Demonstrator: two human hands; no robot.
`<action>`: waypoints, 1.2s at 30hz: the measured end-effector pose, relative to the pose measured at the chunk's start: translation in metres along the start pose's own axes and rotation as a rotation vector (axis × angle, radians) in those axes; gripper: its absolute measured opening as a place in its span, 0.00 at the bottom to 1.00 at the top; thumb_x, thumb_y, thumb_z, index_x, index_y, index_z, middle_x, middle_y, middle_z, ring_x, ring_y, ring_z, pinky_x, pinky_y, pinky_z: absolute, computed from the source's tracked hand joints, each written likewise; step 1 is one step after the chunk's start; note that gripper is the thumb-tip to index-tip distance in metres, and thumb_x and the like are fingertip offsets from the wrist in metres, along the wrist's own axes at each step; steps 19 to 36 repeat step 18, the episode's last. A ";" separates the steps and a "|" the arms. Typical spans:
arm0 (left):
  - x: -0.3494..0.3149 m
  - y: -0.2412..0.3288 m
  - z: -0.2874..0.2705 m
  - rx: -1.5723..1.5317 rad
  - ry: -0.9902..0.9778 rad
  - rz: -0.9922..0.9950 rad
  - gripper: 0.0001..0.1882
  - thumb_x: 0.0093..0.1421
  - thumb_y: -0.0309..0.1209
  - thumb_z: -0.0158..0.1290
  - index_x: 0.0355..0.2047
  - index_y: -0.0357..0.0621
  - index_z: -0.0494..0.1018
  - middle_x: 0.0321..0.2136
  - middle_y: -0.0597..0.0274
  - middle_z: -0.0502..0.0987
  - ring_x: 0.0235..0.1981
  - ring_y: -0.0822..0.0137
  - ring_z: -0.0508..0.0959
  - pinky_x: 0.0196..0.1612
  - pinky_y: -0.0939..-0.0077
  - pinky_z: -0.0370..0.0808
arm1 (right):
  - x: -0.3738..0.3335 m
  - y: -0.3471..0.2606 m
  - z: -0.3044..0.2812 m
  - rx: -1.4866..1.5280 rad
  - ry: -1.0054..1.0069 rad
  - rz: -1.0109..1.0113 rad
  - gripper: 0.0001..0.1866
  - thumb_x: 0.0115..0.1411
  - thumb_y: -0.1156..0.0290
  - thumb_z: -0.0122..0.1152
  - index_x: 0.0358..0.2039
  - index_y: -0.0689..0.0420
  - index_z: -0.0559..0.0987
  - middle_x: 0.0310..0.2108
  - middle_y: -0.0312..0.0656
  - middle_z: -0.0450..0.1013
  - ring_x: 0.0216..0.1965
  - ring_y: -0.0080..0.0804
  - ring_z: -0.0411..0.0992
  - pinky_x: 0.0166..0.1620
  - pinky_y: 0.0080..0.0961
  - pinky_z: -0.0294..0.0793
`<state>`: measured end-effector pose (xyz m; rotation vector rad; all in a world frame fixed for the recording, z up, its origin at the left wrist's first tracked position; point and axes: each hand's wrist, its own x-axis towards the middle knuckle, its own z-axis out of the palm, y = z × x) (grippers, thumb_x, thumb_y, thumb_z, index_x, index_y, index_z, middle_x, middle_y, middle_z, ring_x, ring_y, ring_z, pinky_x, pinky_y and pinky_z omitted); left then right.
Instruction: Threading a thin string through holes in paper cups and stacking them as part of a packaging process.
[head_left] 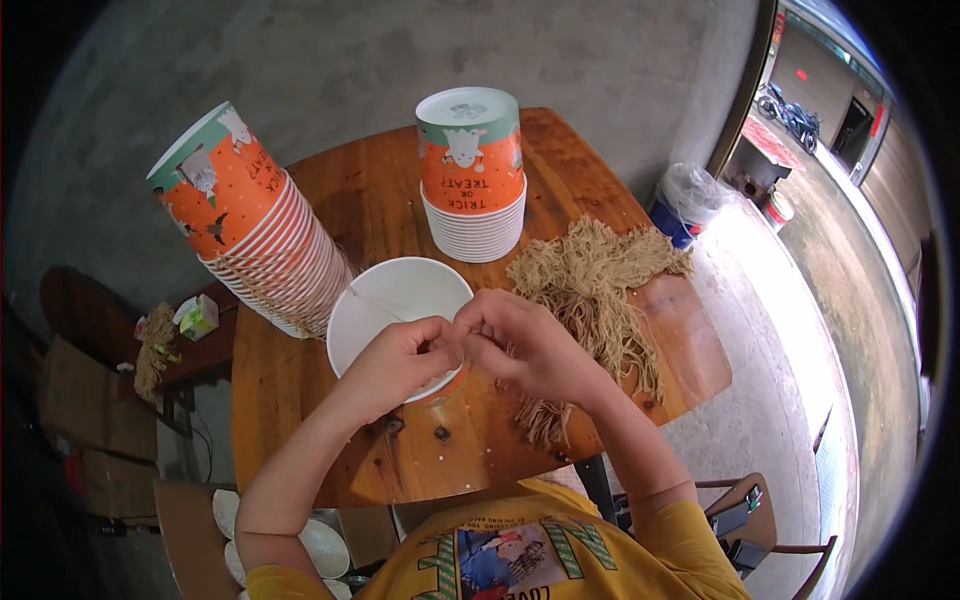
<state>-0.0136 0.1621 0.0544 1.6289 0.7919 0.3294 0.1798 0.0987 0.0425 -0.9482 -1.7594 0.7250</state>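
A white-lined paper bucket [425, 285] with some orange on its outside lies tipped on the wooden table, its mouth facing up toward me. At its near right rim, my left hand [405, 365] is closed in a pinch. Beside it my right hand [520, 345] has its thumb and fingers bent together, almost touching the left. A thin pale strand crosses the bucket's mouth toward my left hand. What lies between my fingertips is too small to make out. Right of my right hand spreads a loose bundle of tan string [595, 290].
A tall stack of orange and green paper buckets [235, 200] leans at the left. A shorter upside-down stack [472, 170] stands at the table's [350, 180] back. Beyond the right edge is a blue pail [675, 222]. A chair [750, 520] stands at the lower right.
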 end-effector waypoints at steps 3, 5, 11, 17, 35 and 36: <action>-0.001 0.002 -0.002 -0.013 -0.039 -0.036 0.10 0.65 0.31 0.51 0.41 0.36 0.74 0.33 0.69 0.75 0.34 0.81 0.71 0.40 0.84 0.70 | 0.002 0.009 0.001 -0.116 0.071 -0.068 0.04 0.60 0.80 0.54 0.35 0.59 0.75 0.33 0.33 0.70 0.30 0.16 0.67 0.34 0.16 0.67; -0.002 0.003 -0.003 -0.024 -0.077 -0.056 0.10 0.65 0.31 0.51 0.41 0.36 0.74 0.33 0.69 0.75 0.34 0.80 0.71 0.40 0.84 0.70 | 0.001 0.011 0.005 -0.130 0.097 -0.032 0.04 0.60 0.80 0.55 0.35 0.59 0.75 0.34 0.34 0.71 0.31 0.17 0.68 0.36 0.16 0.68; -0.003 -0.002 0.003 -0.027 -0.024 0.006 0.11 0.66 0.32 0.51 0.43 0.37 0.73 0.32 0.70 0.74 0.34 0.81 0.71 0.39 0.84 0.69 | -0.002 0.016 0.003 0.316 0.205 0.209 0.03 0.64 0.75 0.53 0.37 0.57 0.74 0.28 0.30 0.69 0.26 0.16 0.67 0.30 0.15 0.67; 0.000 -0.004 -0.002 -0.044 -0.041 0.051 0.15 0.65 0.29 0.52 0.50 0.39 0.67 0.33 0.69 0.74 0.33 0.80 0.71 0.39 0.85 0.69 | 0.005 0.001 -0.013 0.705 0.034 0.428 0.05 0.65 0.71 0.55 0.41 0.55 0.74 0.25 0.29 0.67 0.20 0.14 0.64 0.22 0.11 0.61; 0.000 -0.006 -0.003 -0.054 -0.051 0.043 0.16 0.64 0.29 0.53 0.51 0.41 0.67 0.34 0.69 0.74 0.35 0.80 0.71 0.40 0.85 0.69 | 0.006 0.001 -0.013 0.703 0.032 0.427 0.05 0.65 0.71 0.55 0.41 0.55 0.74 0.25 0.29 0.67 0.20 0.14 0.64 0.22 0.11 0.61; 0.000 -0.006 -0.003 -0.054 -0.051 0.043 0.16 0.64 0.29 0.53 0.51 0.41 0.67 0.34 0.69 0.74 0.35 0.80 0.71 0.40 0.85 0.69 | 0.006 0.001 -0.013 0.703 0.032 0.427 0.05 0.65 0.71 0.55 0.41 0.55 0.74 0.25 0.29 0.67 0.20 0.14 0.64 0.22 0.11 0.61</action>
